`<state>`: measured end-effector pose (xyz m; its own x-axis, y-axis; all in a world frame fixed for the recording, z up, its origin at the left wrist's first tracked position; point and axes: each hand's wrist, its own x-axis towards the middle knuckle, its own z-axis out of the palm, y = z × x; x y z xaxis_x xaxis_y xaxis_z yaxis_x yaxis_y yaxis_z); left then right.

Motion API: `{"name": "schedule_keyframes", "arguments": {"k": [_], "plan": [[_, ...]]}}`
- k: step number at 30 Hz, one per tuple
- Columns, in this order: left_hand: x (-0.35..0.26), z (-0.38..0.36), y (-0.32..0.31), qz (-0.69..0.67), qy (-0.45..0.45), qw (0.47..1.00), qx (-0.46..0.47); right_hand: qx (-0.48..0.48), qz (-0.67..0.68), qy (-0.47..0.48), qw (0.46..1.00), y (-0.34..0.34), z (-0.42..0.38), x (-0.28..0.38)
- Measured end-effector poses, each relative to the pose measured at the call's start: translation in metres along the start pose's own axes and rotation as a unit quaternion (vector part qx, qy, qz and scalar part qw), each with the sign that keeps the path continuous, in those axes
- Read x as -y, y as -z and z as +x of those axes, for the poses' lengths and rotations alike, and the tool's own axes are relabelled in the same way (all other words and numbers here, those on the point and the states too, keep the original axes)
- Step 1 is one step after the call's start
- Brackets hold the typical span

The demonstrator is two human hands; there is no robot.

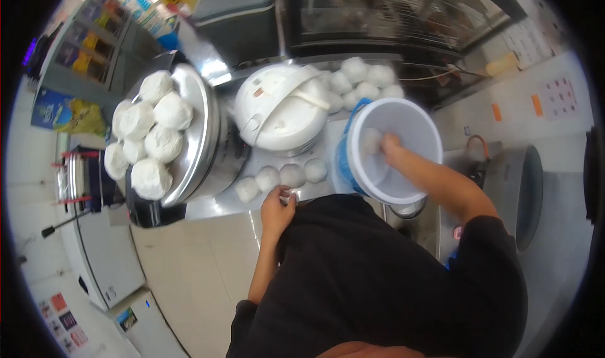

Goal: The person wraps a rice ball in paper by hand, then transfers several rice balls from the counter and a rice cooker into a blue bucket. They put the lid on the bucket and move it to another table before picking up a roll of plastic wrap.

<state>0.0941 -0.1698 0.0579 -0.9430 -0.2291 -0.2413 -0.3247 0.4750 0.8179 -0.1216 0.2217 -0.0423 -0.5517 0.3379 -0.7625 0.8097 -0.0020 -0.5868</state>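
Observation:
My right hand (392, 149) reaches down into a white bucket (423, 128) with a blue outer side. Its fingers are closed on a pale round ball (372, 141), partly hidden by the bucket's shade. My left hand (277, 210) is at the near edge of the metal counter, beside a row of several whitish balls (267, 178). Its fingers are bent together, with a small pale bit between thumb and fingertips that I cannot make out. Behind the row stands a white lidded pot (280, 106) with a handle across its top.
On the left, large white lumpy balls (165, 142) are piled on a round steel lid (196, 125). More white balls (354, 70) sit at the back of the counter. A glass-fronted cabinet (391, 17) stands behind, and a metal basin (513, 188) lies at the right.

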Motion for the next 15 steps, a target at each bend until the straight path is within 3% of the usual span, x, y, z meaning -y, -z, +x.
{"name": "schedule_keyframes", "arguments": {"k": [2,5,7,8,9,10,12,14,15], "plan": [[0.033,-0.002,-0.006,0.001,0.06,0.997,-0.043,0.01,-0.017,-0.04,0.999,-0.015,-0.045,0.025],[0.057,-0.004,-0.013,0.031,0.1,0.993,-0.051,0.05,-0.111,-0.018,0.992,-0.011,-0.052,0.04],[0.051,-0.008,-0.016,0.025,0.128,0.991,-0.034,0.032,-0.074,-0.02,0.997,-0.007,-0.066,0.05],[0.048,-0.008,-0.017,0.021,0.141,0.99,-0.025,0.017,-0.052,0.033,0.998,-0.009,-0.095,0.062],[0.05,-0.007,-0.017,-0.129,0.21,0.969,0.017,0.005,-0.032,0.087,0.996,-0.01,-0.124,0.074],[0.052,-0.003,-0.016,-0.277,0.271,0.92,0.057,-0.013,-0.01,0.194,0.981,-0.021,-0.188,0.088],[0.055,0.004,-0.018,-0.486,0.35,0.793,0.112,0.109,-0.036,0.396,0.911,-0.022,-0.262,0.098],[0.06,0.015,-0.022,-0.61,0.392,0.674,0.142,0.268,-0.047,0.389,0.88,-0.041,-0.317,0.08],[0.066,0.021,-0.028,-0.618,0.403,0.659,0.145,0.325,-0.155,0.392,0.846,-0.059,-0.33,0.073]]}}
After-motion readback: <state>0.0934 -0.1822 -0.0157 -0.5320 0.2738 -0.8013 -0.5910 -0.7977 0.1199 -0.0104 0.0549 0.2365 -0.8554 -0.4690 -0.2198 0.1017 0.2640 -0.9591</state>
